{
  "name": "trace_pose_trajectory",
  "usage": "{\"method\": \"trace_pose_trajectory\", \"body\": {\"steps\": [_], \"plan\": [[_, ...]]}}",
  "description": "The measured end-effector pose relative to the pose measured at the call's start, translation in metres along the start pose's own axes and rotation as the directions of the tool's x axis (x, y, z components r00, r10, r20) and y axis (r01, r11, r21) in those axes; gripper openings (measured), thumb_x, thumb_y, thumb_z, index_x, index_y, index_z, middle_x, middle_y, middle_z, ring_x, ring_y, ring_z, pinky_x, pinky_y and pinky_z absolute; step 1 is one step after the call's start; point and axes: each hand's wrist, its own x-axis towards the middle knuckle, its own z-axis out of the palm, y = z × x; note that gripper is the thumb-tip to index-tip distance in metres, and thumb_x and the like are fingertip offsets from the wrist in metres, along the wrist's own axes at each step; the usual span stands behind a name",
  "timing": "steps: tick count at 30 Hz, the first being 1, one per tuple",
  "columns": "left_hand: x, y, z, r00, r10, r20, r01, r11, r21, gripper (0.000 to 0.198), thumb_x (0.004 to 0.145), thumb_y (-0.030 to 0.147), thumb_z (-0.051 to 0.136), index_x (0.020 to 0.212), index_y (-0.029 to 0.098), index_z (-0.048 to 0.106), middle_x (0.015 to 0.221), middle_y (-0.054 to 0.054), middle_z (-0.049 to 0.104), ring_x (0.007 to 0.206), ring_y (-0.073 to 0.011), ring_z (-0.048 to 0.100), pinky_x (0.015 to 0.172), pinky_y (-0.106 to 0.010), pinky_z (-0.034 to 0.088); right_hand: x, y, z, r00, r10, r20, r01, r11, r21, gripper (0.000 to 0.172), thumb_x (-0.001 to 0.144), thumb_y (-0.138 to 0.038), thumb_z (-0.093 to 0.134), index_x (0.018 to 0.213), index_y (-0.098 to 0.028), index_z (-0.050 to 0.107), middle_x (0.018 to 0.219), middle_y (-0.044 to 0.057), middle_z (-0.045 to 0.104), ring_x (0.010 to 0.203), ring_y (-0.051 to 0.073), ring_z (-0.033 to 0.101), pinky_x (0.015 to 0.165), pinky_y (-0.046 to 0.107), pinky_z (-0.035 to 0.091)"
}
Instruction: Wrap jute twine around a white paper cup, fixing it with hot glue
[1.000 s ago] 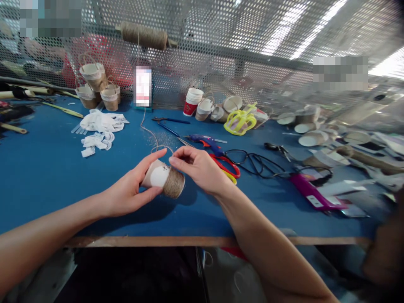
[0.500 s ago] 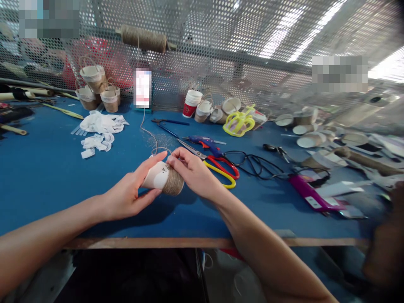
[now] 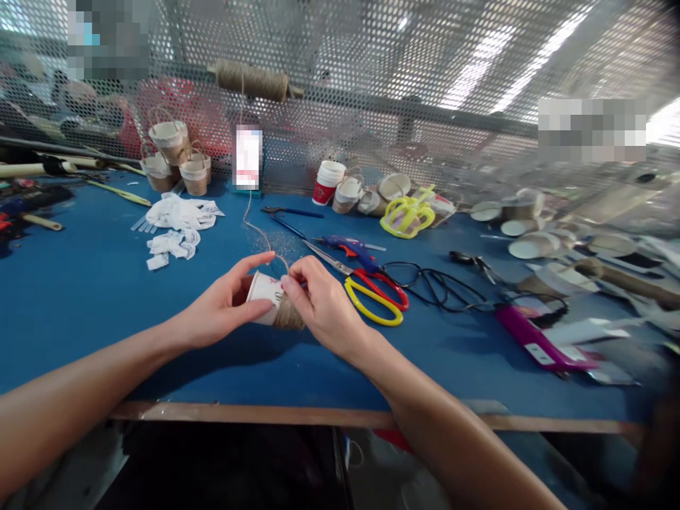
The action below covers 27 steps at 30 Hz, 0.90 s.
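A white paper cup [image 3: 259, 288] lies tilted on its side between my hands, just above the table. Brown twine [image 3: 288, 316] is wound closely round its base half, while dark and pink print shows on the bare part. My left hand [image 3: 223, 304] holds the cup near its rim, thumb on the wall and index finger stretched over the top. With thumb and fingers pinched, my right hand [image 3: 321, 297] grips the twine at the upper edge of the winding. From there the loose strand runs back to a twine spool [image 3: 252, 80] on a rod at the mesh.
Scissors [image 3: 375, 301], a blue glue gun [image 3: 355, 251] and pliers [image 3: 297, 212] lie beyond my right hand. White lace ribbon [image 3: 180, 211] is heaped at left. Twine-wrapped cups [image 3: 194, 173] stand behind it. A purple power strip [image 3: 542, 340] lies at right, near the table edge [image 3: 255, 413].
The cup has turned in my hands, so its print shows differently. My left thumb has moved from beneath the cup onto its near wall. The whole view has shifted slightly.
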Motion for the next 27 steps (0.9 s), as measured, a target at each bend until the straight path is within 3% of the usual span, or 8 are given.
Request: {"method": "trace_pose_trajectory", "body": {"steps": [4,7,14,20,27], "plan": [[0.0010,-0.0013,0.0047,0.999,-0.008,-0.053,0.008,1.000,-0.012,0.050,0.078,0.021,0.051,0.125,0.016,0.035,0.092,-0.002,0.055,0.077,-0.0115,0.051,0.071,-0.023,0.042,-0.0009,0.0000,0.0019,0.999,-0.033,0.037,0.034,0.998,-0.046,0.011,0.085,-0.022,0.039,0.074,-0.020,0.037,0.077,0.002,0.044,0.067,0.013,0.042,0.061,0.026,0.036],[0.0004,-0.0018,0.0064,0.998,0.018,-0.053,-0.016,0.999,0.032,0.051,0.076,0.020,0.051,0.125,0.014,0.034,0.095,-0.003,0.053,0.081,-0.0127,0.050,0.074,-0.024,0.041,0.0005,0.0007,0.0005,0.999,-0.047,0.015,0.047,0.999,0.025,0.009,0.083,-0.021,0.041,0.075,-0.020,0.038,0.079,0.003,0.045,0.073,0.014,0.044,0.067,0.028,0.038],[-0.0026,-0.0011,0.0054,0.998,0.054,-0.013,-0.052,0.993,0.109,0.053,0.079,0.020,0.047,0.129,0.014,0.030,0.099,-0.005,0.053,0.082,-0.0138,0.051,0.075,-0.026,0.042,0.0023,-0.0014,-0.0034,0.994,0.102,0.046,-0.109,0.971,0.213,0.008,0.083,-0.025,0.043,0.077,-0.019,0.043,0.082,0.002,0.050,0.076,0.013,0.048,0.068,0.027,0.039],[-0.0053,-0.0008,0.0080,0.998,0.064,-0.003,-0.063,0.988,0.139,0.053,0.079,0.020,0.047,0.129,0.017,0.030,0.104,-0.007,0.054,0.084,-0.0155,0.053,0.075,-0.027,0.045,0.0036,0.0002,-0.0016,0.982,0.172,0.080,-0.185,0.959,0.215,0.011,0.083,-0.028,0.043,0.077,-0.019,0.044,0.076,0.001,0.049,0.071,0.013,0.046,0.063,0.027,0.038],[-0.0049,-0.0037,0.0099,0.996,0.092,-0.023,-0.088,0.988,0.128,0.052,0.079,0.019,0.048,0.128,0.016,0.031,0.106,-0.008,0.054,0.088,-0.0163,0.053,0.077,-0.028,0.045,0.0020,0.0002,0.0009,0.986,0.156,0.061,-0.163,0.977,0.134,0.013,0.085,-0.028,0.038,0.076,-0.020,0.041,0.071,0.001,0.046,0.067,0.013,0.044,0.060,0.028,0.037]]}}
